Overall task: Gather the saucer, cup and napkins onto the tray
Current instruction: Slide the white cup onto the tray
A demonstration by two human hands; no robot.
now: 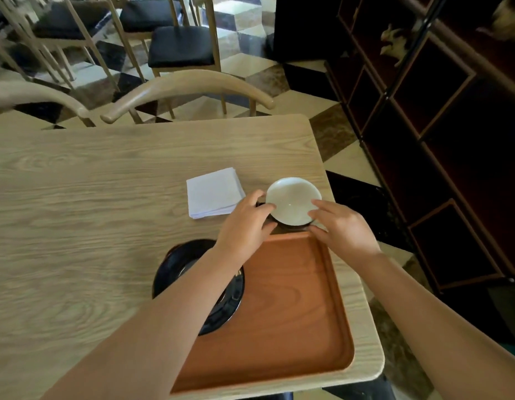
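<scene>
Both hands are closed around one white ceramic cup (pixel 293 200): left hand (pixel 244 223) and right hand (pixel 344 230) on opposite sides, just beyond the far rim of the reddish-brown wooden tray (pixel 291 298). Folded white napkins (pixel 213 193) lie left of it. A glossy black saucer (pixel 175 267) overlaps the tray's left edge; the tray's right half is bare.

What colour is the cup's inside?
White inside the cup, dark outside; the head view shows it best.
</scene>
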